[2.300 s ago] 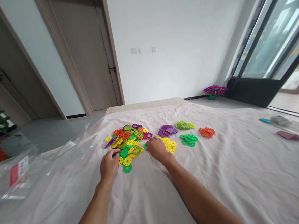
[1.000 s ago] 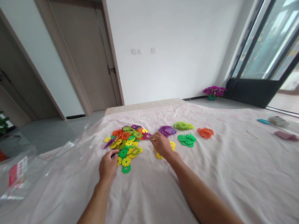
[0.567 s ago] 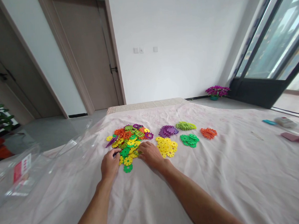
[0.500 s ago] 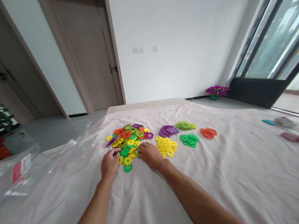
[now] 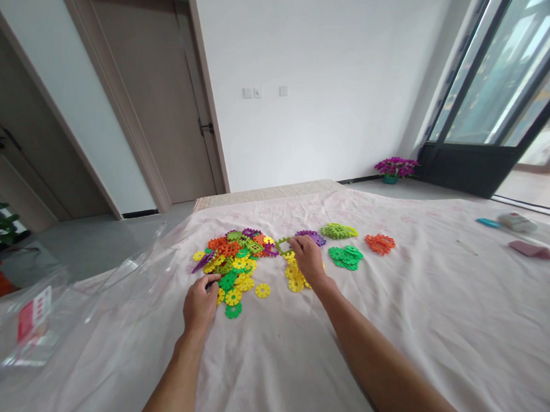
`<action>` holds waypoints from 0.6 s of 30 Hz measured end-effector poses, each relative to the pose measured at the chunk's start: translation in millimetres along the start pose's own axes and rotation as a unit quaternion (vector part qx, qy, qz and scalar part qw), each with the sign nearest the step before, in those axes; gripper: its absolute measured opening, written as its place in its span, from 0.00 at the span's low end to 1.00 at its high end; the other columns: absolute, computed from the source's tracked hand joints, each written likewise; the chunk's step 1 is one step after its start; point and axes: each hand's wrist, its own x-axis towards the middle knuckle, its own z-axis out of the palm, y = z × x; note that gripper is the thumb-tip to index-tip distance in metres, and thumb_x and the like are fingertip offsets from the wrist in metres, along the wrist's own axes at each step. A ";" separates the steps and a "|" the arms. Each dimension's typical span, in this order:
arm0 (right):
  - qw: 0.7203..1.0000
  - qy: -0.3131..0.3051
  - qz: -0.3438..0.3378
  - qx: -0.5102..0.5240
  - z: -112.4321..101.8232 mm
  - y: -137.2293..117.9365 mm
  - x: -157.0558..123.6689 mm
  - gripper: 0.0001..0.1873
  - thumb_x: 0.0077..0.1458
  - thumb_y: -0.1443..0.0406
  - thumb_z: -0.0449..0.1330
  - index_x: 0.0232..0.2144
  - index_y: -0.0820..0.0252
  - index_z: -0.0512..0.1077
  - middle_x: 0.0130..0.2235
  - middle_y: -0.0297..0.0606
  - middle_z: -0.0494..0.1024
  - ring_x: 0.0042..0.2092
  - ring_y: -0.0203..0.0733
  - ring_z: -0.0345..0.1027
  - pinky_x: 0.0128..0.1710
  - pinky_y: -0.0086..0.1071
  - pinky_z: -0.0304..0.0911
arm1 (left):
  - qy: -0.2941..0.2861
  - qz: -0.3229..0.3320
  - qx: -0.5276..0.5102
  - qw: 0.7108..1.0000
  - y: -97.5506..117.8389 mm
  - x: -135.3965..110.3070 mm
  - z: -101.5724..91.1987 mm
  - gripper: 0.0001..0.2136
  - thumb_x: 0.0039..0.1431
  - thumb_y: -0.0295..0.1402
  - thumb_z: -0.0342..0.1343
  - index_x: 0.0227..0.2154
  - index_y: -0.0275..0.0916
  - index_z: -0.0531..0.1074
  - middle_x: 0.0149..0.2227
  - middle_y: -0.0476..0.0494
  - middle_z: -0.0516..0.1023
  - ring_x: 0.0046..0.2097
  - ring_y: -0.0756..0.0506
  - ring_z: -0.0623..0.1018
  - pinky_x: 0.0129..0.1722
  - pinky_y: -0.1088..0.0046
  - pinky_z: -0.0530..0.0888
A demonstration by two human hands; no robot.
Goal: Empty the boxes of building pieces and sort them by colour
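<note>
My right hand (image 5: 310, 258) pinches a light green toothed plastic piece with an open middle (image 5: 283, 246). It hovers above the pile of yellow notched discs (image 5: 295, 282) and partly covers it. At the left edge of the mixed pile of plastic pieces (image 5: 234, 264), my left hand (image 5: 201, 302) rests with its fingers curled. Something dark shows between those fingers, but I cannot make out what. A single yellow disc (image 5: 262, 290) lies between the two piles, and a green disc (image 5: 233, 311) lies at the mixed pile's near edge.
Behind and right of my right hand are purple pieces (image 5: 315, 238), light green pieces (image 5: 339, 230), green discs (image 5: 346, 257) and orange pieces (image 5: 380, 244). A clear plastic bag (image 5: 35, 320) lies at left. A pink cloth (image 5: 532, 250) and blue item (image 5: 488, 223) lie far right.
My right hand has lifted away from the mixed pile and moved right and farther back, carrying the light green piece. One yellow disc now lies apart. The left hand has stayed nearly still.
</note>
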 end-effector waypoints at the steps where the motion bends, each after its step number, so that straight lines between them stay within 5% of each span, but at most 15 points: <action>1: 0.999 0.021 0.036 0.034 -6.5 7.5 5.9 0.18 0.62 0.56 0.53 0.29 0.60 0.75 0.28 0.37 0.75 0.35 0.41 0.70 0.38 0.31 0.65 | 0.001 0.001 0.001 1.000 -0.4 0.3 0.1 0.13 0.58 0.35 0.51 0.42 0.45 0.78 0.46 0.47 0.82 0.48 0.42 0.79 0.48 0.68 0.72; 4: 0.969 0.088 0.157 0.166 -28.2 33.1 20.4 0.17 0.57 0.53 0.55 0.34 0.61 0.75 0.22 0.31 0.72 0.26 0.39 0.69 0.28 0.30 0.68 | 0.000 0.002 0.008 1.000 -1.7 1.3 0.7 0.13 0.58 0.36 0.51 0.42 0.45 0.78 0.46 0.47 0.82 0.48 0.42 0.79 0.46 0.69 0.73; 8: 0.893 0.221 0.251 0.300 -54.9 69.5 30.2 0.14 0.48 0.57 0.63 0.34 0.62 0.74 0.21 0.28 0.72 0.23 0.36 0.70 0.24 0.28 0.70 | -0.002 0.001 0.021 1.000 -2.6 2.5 0.9 0.13 0.57 0.35 0.52 0.42 0.45 0.78 0.46 0.47 0.83 0.47 0.41 0.80 0.45 0.69 0.73; 11: 0.840 0.296 0.292 0.350 -69.3 92.3 32.0 0.11 0.45 0.62 0.65 0.29 0.63 0.72 0.20 0.26 0.70 0.23 0.34 0.69 0.24 0.26 0.71 | 0.000 0.002 0.025 1.000 -3.7 3.3 1.3 0.13 0.57 0.36 0.52 0.42 0.46 0.78 0.46 0.47 0.83 0.46 0.42 0.80 0.45 0.70 0.74; 18: 0.771 0.395 0.322 0.381 -97.5 123.8 36.1 0.10 0.49 0.66 0.62 0.31 0.58 0.63 0.24 0.25 0.70 0.27 0.32 0.72 0.31 0.27 0.76 | -0.010 -0.001 0.024 1.000 -3.4 2.2 1.0 0.14 0.57 0.37 0.50 0.43 0.47 0.77 0.47 0.47 0.82 0.47 0.41 0.79 0.45 0.68 0.73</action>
